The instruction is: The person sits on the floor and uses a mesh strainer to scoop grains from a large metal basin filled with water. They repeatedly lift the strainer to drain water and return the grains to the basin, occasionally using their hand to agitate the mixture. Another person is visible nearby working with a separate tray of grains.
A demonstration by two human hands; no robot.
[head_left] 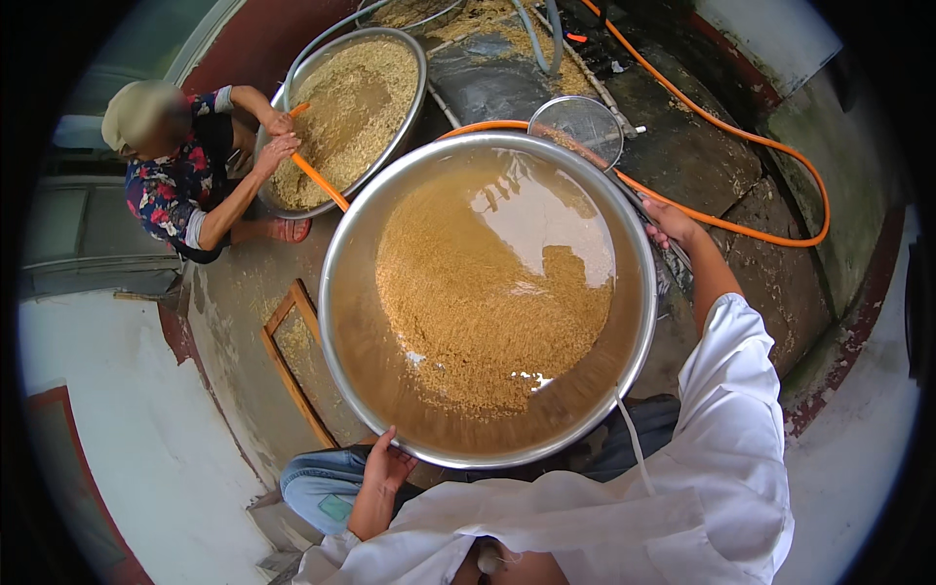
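Observation:
A wide metal basin [336,322] stands before me, holding murky water and a bed of golden-brown grain [487,312]. My left hand [388,466] is closed on its near-left rim, thumb on top. At the far right rim, my right hand [669,222] has its fingers curled around the handle of a round mesh strainer [577,125]. Whether these fingers also touch the rim I cannot tell. The strainer's mesh head is at the basin's far edge, over an orange hose [721,222].
At the far left a person [180,185] grips an orange pole or hose [320,180] with both hands, beside a second metal basin [421,88] of pale grain. A wooden frame [283,361] lies left of my basin. Grey hoses [536,39] and scattered grain lie at the back.

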